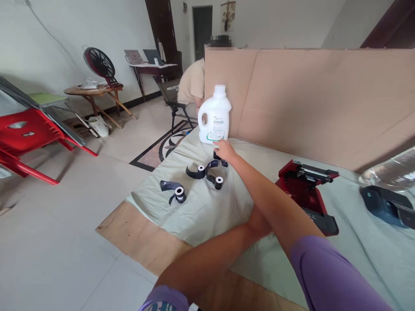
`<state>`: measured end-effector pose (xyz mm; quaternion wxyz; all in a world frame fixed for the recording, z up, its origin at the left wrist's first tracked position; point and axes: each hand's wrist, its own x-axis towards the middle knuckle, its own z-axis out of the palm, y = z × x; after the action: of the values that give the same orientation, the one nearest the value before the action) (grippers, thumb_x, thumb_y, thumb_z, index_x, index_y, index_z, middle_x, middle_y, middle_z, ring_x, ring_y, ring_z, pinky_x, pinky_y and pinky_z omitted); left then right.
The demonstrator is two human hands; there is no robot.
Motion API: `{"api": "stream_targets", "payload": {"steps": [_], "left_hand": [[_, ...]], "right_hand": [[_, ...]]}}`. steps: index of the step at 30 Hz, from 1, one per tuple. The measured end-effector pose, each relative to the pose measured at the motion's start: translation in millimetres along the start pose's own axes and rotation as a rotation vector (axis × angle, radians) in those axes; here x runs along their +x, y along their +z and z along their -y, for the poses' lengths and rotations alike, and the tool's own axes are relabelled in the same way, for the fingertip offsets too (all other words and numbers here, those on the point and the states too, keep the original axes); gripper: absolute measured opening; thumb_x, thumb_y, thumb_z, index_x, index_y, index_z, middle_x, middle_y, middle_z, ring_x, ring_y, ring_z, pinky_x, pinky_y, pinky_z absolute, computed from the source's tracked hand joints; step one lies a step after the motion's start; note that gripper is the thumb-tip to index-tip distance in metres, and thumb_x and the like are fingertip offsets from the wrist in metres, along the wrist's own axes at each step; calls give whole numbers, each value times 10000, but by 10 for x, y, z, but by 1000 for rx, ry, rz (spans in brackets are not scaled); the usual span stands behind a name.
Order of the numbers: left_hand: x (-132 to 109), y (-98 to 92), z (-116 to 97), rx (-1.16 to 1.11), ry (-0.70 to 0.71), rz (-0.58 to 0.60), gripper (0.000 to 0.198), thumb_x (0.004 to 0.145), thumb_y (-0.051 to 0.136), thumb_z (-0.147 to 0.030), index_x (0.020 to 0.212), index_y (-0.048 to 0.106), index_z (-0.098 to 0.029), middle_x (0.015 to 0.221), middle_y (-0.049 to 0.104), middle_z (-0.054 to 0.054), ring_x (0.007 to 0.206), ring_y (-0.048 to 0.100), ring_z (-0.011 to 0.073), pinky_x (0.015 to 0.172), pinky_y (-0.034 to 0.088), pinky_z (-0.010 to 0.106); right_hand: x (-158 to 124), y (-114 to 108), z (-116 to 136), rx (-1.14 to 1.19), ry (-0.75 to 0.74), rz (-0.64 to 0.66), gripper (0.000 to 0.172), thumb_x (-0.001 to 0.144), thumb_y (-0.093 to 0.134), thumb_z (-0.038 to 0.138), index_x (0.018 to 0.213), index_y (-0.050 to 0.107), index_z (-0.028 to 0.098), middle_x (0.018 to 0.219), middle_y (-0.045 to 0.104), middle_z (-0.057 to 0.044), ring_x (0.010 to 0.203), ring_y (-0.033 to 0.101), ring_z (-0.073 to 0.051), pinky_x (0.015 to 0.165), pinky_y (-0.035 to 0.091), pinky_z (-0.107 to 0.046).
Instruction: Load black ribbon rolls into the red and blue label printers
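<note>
My right hand reaches across, in front of the white detergent jug and just above a dark curled strip. Its index finger is stretched out to the left; whether it touches the strip is unclear. My left forearm passes beneath the right one towards a red device with its lid raised. The left hand is almost wholly hidden behind my right forearm. Several small rolls lie on the cloth, among them one roll with a white core and dark tape curling off it.
Pale green cloth covers the surface, with brown board at its near edge. A tall cardboard panel stands behind. A black device lies at right. Beyond the jug sits a person. A red chair is at left.
</note>
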<state>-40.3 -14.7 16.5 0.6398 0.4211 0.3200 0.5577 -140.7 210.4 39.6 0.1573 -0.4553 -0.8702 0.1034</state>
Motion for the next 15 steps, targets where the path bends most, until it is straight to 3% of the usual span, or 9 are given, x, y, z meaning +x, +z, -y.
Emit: {"api": "stream_targets", "payload": {"steps": [3,6,9,15], "left_hand": [[-10,-44,75,-6,148,73,286,884,631,-293,1132,694,-166,1304,653,146,1250,589,308,1132,449,479],[11,-94,212,52,252,107,319,888,636,-269,1192,675,-181,1329,639,136,1268,577,301,1144,438,492],[45,-132,333,205,360,118,332,915,612,-223,1244,650,-202,1336,638,114,1259,586,280,1147,448,492],[133,-123,442,640,478,32,453,829,738,-182,1261,625,-258,1296,667,35,1208,585,266,1148,448,448]], "right_hand": [[2,-120,139,103,-68,-60,435,929,514,210,1347,634,220,1332,632,-72,1237,545,-259,1058,416,-332],[-92,-168,367,198,-177,169,351,895,558,211,1200,731,229,1197,720,-30,1119,637,-206,977,453,-271],[-230,-158,566,156,-190,365,288,820,656,252,1081,778,270,1114,753,-6,1062,665,-222,972,441,-293],[-424,-149,689,56,-156,464,438,705,741,288,1139,751,347,1143,731,-21,1141,595,-320,996,424,-380]]}}
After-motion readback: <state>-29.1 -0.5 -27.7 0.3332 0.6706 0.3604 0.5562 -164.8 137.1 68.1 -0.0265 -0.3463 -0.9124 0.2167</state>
